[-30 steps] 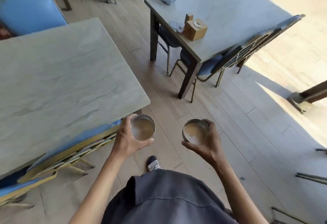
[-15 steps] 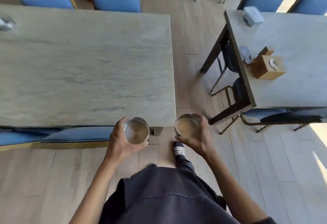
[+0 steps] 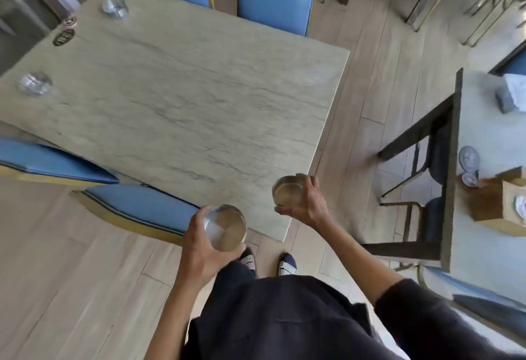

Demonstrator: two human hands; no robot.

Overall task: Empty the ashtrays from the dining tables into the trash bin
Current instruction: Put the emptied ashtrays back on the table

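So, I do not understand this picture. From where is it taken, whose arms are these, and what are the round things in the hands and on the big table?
The camera sits on a person's head and looks down, so the arms are that person's own. The left hand holds a round metal ashtray; the right hand holds a second ashtray above the corner of the big table. Two blurred glass ashtrays lie on that table: one at its left edge, another at its far end.
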